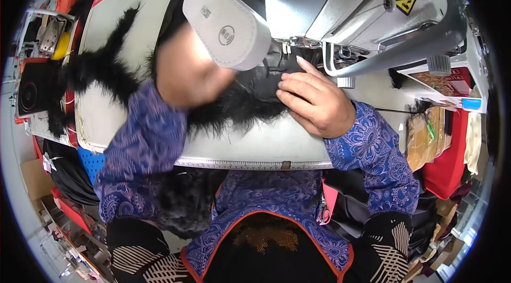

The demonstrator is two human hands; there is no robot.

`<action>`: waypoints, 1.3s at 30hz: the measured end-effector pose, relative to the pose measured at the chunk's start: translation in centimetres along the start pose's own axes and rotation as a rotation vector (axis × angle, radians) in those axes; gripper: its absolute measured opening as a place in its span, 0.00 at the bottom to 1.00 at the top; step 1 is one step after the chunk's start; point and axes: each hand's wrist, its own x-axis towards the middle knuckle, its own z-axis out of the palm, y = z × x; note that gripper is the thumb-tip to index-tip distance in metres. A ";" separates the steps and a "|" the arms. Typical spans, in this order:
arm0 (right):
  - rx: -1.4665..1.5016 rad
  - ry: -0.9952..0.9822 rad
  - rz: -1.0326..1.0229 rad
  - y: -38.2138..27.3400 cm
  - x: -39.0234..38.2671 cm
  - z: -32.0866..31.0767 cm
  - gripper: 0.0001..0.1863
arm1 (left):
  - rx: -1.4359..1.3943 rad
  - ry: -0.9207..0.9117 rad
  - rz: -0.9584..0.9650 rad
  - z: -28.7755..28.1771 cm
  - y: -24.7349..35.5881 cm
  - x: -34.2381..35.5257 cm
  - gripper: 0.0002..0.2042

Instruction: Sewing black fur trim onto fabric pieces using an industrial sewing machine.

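Observation:
A piece of black cloth with long black fur trim lies on the bed of a grey sewing machine. My right hand rests on the cloth's right side, its fingers stretched out close to the needle area. On the other side, my left hand is smeared by motion over the fur. Its fingers are blurred and partly covered by a white stitched pouch-like piece on a white stem, so its grip cannot be made out.
A strip of black fur lies across the left of the white table. A measuring tape runs along its front edge. Pink-handled scissors hang near my lap. To the right are a packet of tan pieces and a red bin.

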 end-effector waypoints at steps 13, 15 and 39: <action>-0.100 0.035 0.111 -0.2 0.0 -0.1 0.19 | 0.169 -0.307 0.160 2.0 2.3 -1.8 0.13; -0.109 0.046 0.122 -0.3 0.0 -0.1 0.19 | 0.227 -0.248 0.210 2.1 1.5 -1.7 0.12; -0.256 -0.019 0.334 1.1 -0.2 -1.2 0.17 | -0.062 -0.246 0.300 4.5 0.2 -0.7 0.20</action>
